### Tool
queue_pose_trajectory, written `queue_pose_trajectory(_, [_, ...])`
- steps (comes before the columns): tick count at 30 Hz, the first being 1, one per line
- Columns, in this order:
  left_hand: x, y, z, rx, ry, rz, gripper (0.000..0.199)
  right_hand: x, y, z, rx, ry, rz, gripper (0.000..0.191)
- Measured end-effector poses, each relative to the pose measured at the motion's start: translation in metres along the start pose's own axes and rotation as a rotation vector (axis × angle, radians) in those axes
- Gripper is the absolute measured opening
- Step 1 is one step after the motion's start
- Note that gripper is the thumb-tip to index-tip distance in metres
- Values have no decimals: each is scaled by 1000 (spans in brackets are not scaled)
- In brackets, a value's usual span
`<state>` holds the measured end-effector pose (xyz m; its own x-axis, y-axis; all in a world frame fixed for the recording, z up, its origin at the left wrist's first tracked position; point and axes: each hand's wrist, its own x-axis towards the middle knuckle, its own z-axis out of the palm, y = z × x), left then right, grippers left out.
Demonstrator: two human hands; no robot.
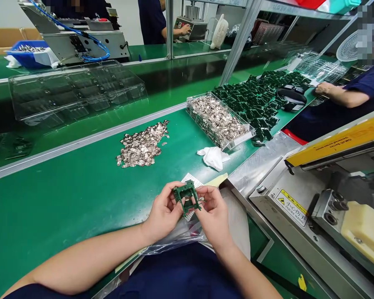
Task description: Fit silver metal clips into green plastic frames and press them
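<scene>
Between both hands, close to my body, is a green plastic frame (187, 193) with an open middle. My left hand (165, 211) grips its left side with thumb and fingers. On the right side, my right hand (213, 214) pinches the same frame. Whether a small metal piece sits inside it I cannot make out. Under the hands lies a white printed sheet (191, 177). Farther up the green table is a loose pile of small metal pieces (142, 145). A clear box (233, 145) full of similar pieces stands to the right of the pile.
A crumpled white cloth (213, 158) lies below the box. Many green frames (246, 97) spread behind it, near a co-worker's hand (326, 88). At right stands a machine with a warning label (291, 207). Clear trays (81, 93) rest at far left.
</scene>
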<state>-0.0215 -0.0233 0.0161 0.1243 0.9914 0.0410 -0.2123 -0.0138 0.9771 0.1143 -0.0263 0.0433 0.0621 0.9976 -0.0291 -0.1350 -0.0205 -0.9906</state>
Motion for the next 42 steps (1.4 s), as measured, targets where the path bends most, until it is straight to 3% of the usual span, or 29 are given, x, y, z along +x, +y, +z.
queue_pose_trajectory(5, [-2, -1, 0, 12, 16, -40, 34, -2, 0, 0, -8, 6, 8, 15])
queue_pose_trajectory(12, [-7, -3, -2, 114, -5, 8, 34, -7, 2, -1, -131, -16, -89, 12])
queue_pose_trajectory(26, [-14, 3, 1, 122, 35, -3, 29, -15, 1, 8, 77, 39, 37, 25])
queue_pose_trajectory(34, [-18, 7, 13, 143, 11, 16, 27, -26, 8, 3, 182, 88, 81, 33])
queue_pose_trajectory(38, [-17, 8, 17, 139, -53, -34, 32, -28, 13, -7, 209, 75, 117, 35])
queue_pose_trajectory(42, [-1, 13, 10, 128, -36, -67, 40, -23, 24, -37, 118, 149, 53, 29])
